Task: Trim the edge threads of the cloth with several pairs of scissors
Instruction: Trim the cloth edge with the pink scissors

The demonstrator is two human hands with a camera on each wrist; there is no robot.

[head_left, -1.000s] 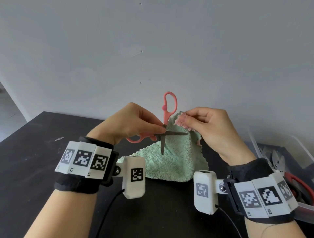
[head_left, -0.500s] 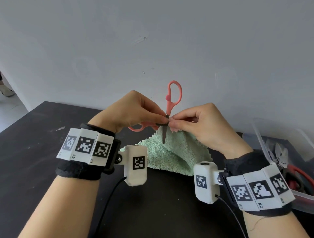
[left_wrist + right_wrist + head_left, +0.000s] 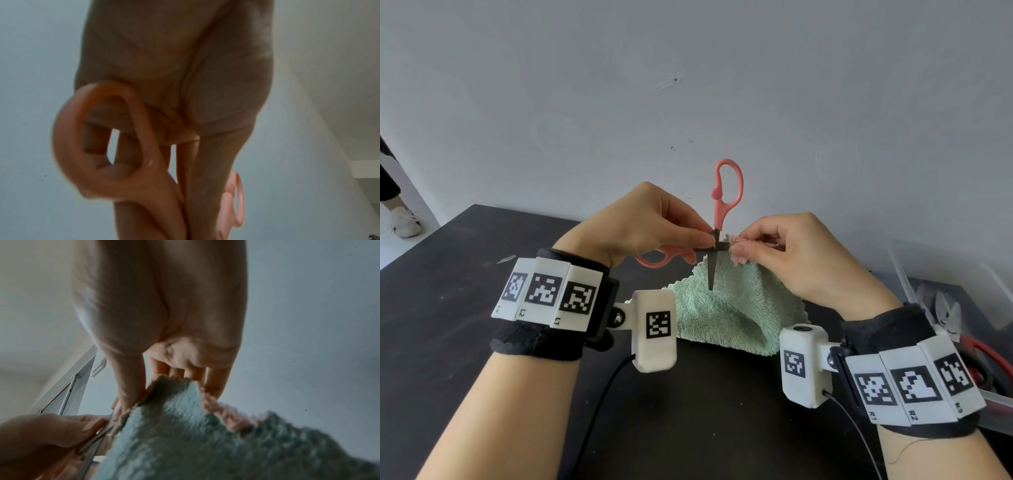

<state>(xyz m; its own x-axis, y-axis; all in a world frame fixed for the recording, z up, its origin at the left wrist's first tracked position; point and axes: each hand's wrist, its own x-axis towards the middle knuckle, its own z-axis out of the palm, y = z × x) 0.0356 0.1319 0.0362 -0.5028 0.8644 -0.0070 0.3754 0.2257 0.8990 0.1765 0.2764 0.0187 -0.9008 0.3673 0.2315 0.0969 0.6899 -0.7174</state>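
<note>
A mint green fluffy cloth (image 3: 732, 308) with a pink underside hangs from my right hand (image 3: 784, 253), which pinches its top corner above the black table (image 3: 448, 308). My left hand (image 3: 650, 226) pinches coral-handled scissors (image 3: 722, 205) near their pivot. The blades stand wide open: one handle loop points up, the other lies under my palm, one dark blade (image 3: 711, 274) points down in front of the cloth, and the other meets the pinched corner. In the left wrist view a handle loop (image 3: 98, 146) lies against my fingers. In the right wrist view the cloth (image 3: 205, 434) and a blade (image 3: 92, 449) show.
A clear plastic bin (image 3: 962, 308) at the right edge of the table holds other scissors, among them a red-handled pair (image 3: 986, 353). A grey wall rises right behind the table. A person's leg and shoe (image 3: 404, 222) show on the floor at far left.
The horizontal blade, clear of the cloth a second ago, now reaches the pinched corner. My right hand has brought that corner leftward to the scissors. The view has tilted, so both hands sit higher.
</note>
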